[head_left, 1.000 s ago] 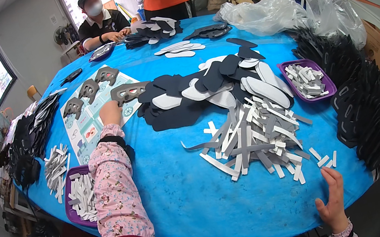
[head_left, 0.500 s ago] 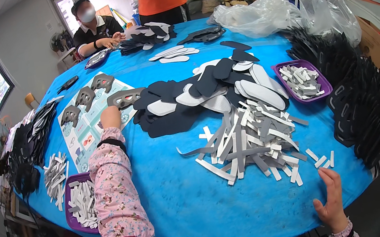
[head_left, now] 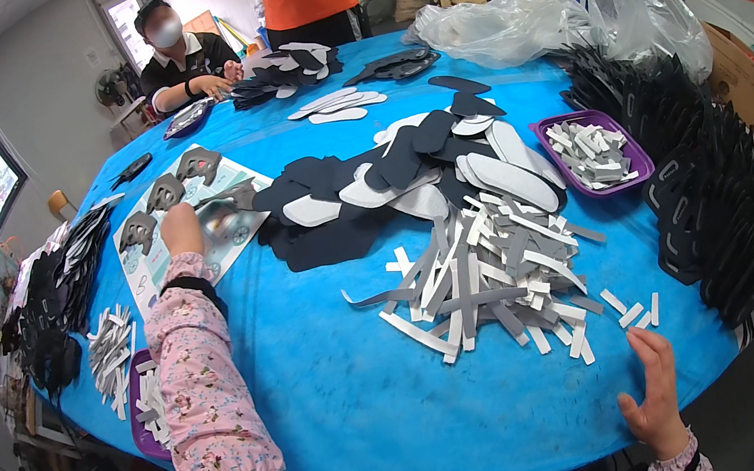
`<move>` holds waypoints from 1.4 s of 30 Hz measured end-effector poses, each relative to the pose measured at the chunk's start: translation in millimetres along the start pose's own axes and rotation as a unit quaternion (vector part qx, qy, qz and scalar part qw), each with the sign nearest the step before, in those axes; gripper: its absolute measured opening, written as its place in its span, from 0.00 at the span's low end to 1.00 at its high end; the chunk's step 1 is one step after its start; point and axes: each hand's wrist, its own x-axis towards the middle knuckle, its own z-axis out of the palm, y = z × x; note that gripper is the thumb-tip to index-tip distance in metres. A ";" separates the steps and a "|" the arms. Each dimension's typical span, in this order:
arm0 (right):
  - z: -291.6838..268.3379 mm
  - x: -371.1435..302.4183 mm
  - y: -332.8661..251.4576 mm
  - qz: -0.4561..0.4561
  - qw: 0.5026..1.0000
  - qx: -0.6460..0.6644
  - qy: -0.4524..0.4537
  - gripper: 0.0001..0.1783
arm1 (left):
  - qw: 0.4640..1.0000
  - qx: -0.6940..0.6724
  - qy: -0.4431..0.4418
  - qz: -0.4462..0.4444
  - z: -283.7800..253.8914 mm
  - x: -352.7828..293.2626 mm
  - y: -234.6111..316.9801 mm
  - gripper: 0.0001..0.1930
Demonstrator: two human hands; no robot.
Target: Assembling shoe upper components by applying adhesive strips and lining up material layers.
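Observation:
My left hand (head_left: 182, 232) is closed at the near edge of a grey moulded piece with cut-outs (head_left: 232, 198), which looks tilted and slightly blurred; its fingertips are hidden. Under it lies a printed sheet (head_left: 219, 170) in pale blue and white. Other grey moulded pieces (head_left: 165, 193) sit on the sheet's far left part. My right hand (head_left: 654, 393) rests near the table's front right, fingers apart and a little bent, holding nothing. Just beyond its fingertips are a few short white strips (head_left: 635, 315).
A heap of white and grey strips (head_left: 497, 285) and black and white oval pads (head_left: 405, 165) fill the middle of the blue-covered table (head_left: 359, 420). Purple baskets of strips (head_left: 645, 173) (head_left: 144, 440) stand at both sides. Black parts (head_left: 715, 206) pile up right. Two people are across.
My left hand has moved left and slightly away, and the grey moulded piece has shifted left and tilted with it. The right hand has stayed put.

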 end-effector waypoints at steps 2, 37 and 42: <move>-1.3 -0.9 0.8 0.002 1.000 0.005 0.008 0.39 | 0.998 0.046 0.032 -0.006 -18.5 8.7 -18.1 0.08; -43.3 110.3 -65.5 -0.147 0.905 0.383 0.112 0.25 | 0.819 -0.471 -0.010 0.328 -325.2 -195.0 140.6 0.11; -38.0 116.9 -71.9 -0.105 0.888 0.444 0.060 0.21 | 0.813 -0.462 -0.001 0.355 -329.2 -195.6 132.8 0.10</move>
